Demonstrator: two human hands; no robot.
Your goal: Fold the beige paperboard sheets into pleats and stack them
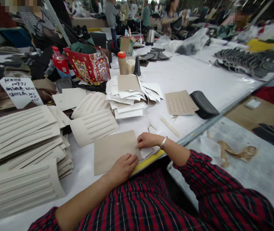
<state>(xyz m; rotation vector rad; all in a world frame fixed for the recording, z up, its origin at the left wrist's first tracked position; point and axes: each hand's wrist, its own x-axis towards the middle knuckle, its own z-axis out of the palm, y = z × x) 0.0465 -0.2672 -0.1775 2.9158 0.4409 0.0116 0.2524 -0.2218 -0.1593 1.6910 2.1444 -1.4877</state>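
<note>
Tan sheet flat on white tabletop

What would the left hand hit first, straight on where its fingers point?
Left hand: probably the pale piece just past the tan sheet, near the right hand; one view leaves depth unclear.

White-topped desk. Near edge: plain tan panel. Left: stacked ribbed cream panels. Middle: pile of white-backed sheets. Right: thin pale sticks, ribbed tan piece touching black curved pieces.
</note>
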